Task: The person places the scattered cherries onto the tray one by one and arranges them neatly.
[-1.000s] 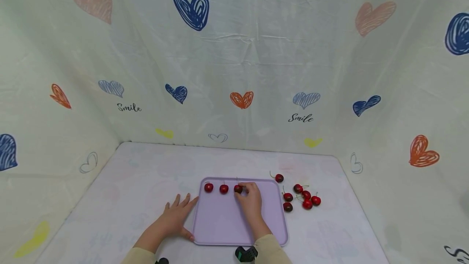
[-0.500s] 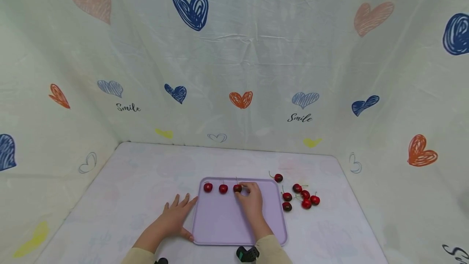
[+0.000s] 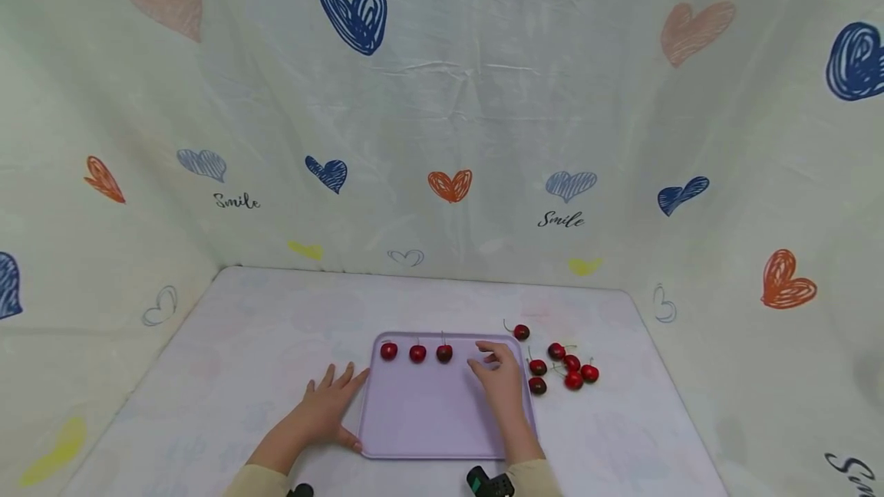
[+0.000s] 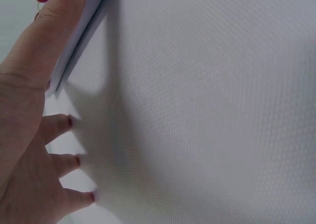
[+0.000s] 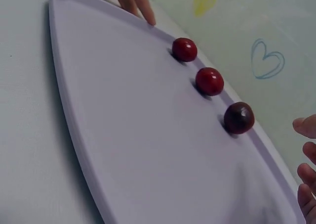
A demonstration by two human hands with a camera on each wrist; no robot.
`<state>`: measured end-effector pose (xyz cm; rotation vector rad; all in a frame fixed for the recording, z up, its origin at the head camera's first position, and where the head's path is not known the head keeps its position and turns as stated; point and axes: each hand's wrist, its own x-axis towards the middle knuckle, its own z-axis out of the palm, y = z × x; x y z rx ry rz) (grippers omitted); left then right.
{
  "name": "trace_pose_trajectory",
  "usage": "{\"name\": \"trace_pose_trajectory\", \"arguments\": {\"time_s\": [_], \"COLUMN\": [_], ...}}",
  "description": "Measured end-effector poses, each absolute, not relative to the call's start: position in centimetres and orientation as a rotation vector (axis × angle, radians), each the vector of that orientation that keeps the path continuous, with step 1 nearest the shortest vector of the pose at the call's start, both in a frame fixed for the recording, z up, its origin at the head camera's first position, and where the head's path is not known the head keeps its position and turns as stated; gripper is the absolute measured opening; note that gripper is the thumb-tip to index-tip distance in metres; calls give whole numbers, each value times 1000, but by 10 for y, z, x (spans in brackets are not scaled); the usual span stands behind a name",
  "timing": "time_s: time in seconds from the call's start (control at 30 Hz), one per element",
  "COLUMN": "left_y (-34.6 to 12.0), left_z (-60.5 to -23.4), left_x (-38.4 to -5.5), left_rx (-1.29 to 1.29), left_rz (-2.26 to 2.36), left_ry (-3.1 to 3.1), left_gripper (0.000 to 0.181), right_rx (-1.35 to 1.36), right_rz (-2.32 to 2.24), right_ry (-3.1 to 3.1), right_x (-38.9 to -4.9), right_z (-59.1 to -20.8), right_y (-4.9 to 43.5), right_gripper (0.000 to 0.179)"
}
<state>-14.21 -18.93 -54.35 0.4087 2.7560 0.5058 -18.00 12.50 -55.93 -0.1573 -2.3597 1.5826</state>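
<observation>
Three cherries stand in a row along the far edge of a lilac tray (image 3: 442, 420): a left cherry (image 3: 389, 351), a middle cherry (image 3: 417, 353) and a darker right cherry (image 3: 444, 353). My left hand (image 3: 324, 409) has its fingers spread, with the thumb and index finger at the tray's left edge. Over the tray's right part is my right hand (image 3: 503, 382), its thumb and fingers apart with nothing between them. In the right wrist view its fingertips (image 5: 307, 127) show at the right, apart from the dark cherry (image 5: 239, 118).
Several more cherries (image 3: 573, 380) with stems lie loose on the white table (image 3: 621, 436), right of the tray. One cherry (image 3: 521, 332) lies by the tray's far right corner. A curtain (image 3: 483, 121) printed with hearts rises behind the table.
My right hand has let go of the third cherry, which stands in the row, and has moved right over the tray. The left hand keeps its place at the tray's edge.
</observation>
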Motion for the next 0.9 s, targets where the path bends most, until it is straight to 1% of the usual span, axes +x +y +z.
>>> {"name": "trace_pose_trajectory", "arguments": {"time_s": [0.23,0.57,0.77,0.9], "left_y": [-188,-188,-188,-189], "left_z": [-537,-536,-542,-543], "left_x": [-141,-141,-142,-143], "left_rx": [404,432,428,429], "left_rz": [516,520,519,541], "left_ry": [2751,2767,2761,2760], "left_gripper": [122,123,123,123], "right_rx": [-275,-380,-513,-549], "right_rz": [1575,1516,1449,1428], "right_ry": [-2388,-2396,-2401,-2404], "right_x": [-172,-160,-154,-152], "right_z": [-548,-542,-544,-548], "right_y": [154,191,211,222], "right_gripper": [32,31,33,35]}}
